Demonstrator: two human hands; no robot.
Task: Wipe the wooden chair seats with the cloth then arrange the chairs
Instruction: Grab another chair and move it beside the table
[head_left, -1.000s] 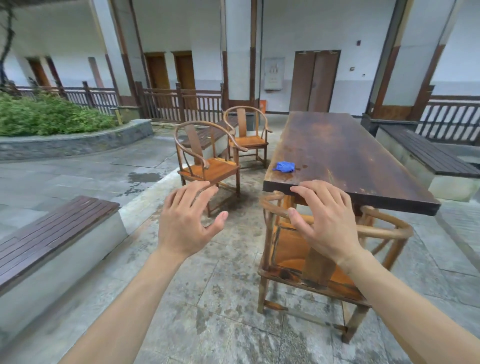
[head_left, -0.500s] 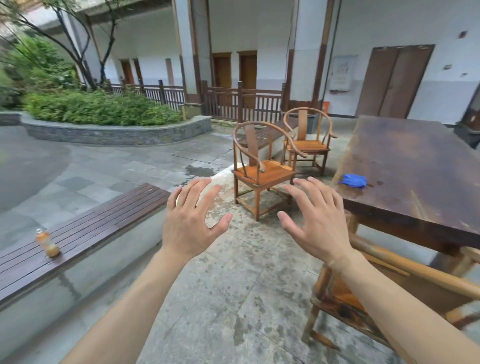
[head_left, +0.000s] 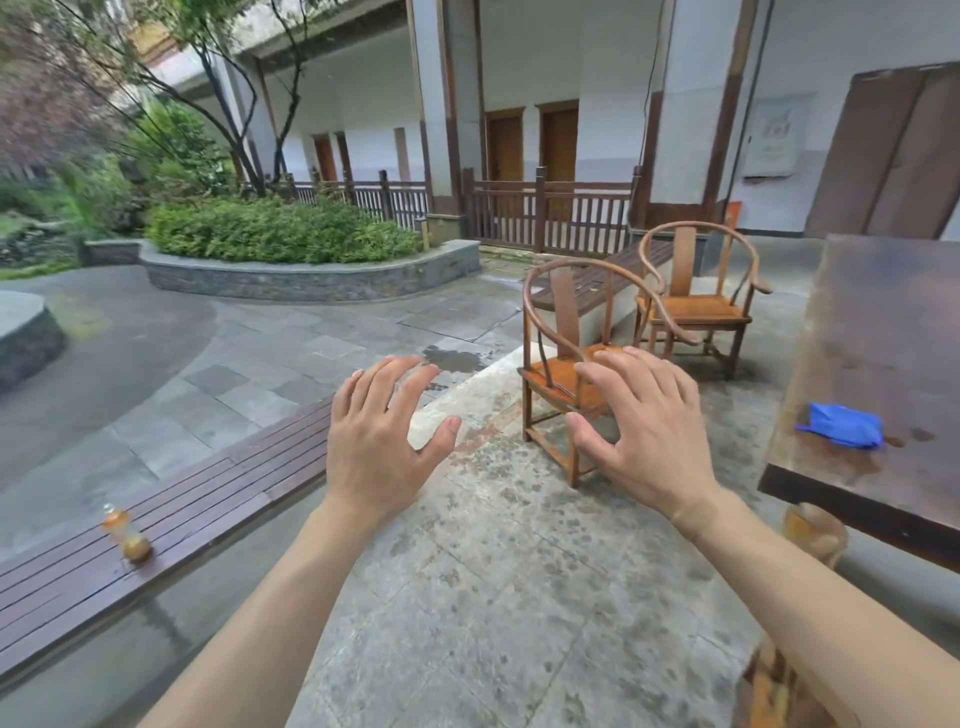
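Reaching out in front of the person, the left hand (head_left: 382, 441) and the right hand (head_left: 641, 431) hang in the air with their backs toward the camera, fingers spread and relaxed, grasping nothing and touching nothing. Beyond them on the stone paving (head_left: 498, 561) stand two round-backed wooden chairs: the nearer chair (head_left: 566, 332) is partly covered by the right hand, its orange seat showing between curved arms, and the farther chair (head_left: 696, 296) stands behind it and to the right, with its seat in plain view. The blue cloth (head_left: 841, 426) lies crumpled on the dark wooden table (head_left: 883, 322) at the right edge of the view, close to the table's near corner and well apart from both hands. Under that corner the rounded end of a third chair (head_left: 810, 530) peeps out, most of it hidden by the table and the right forearm. At the left runs a long slatted bench (head_left: 208, 493), with a small bottle (head_left: 127, 535) of orange liquid standing upright on it. Behind the chairs are a raised stone planter (head_left: 311, 275) full of green shrubs, a brown railing (head_left: 550, 213) and a white-walled building with brown doors.
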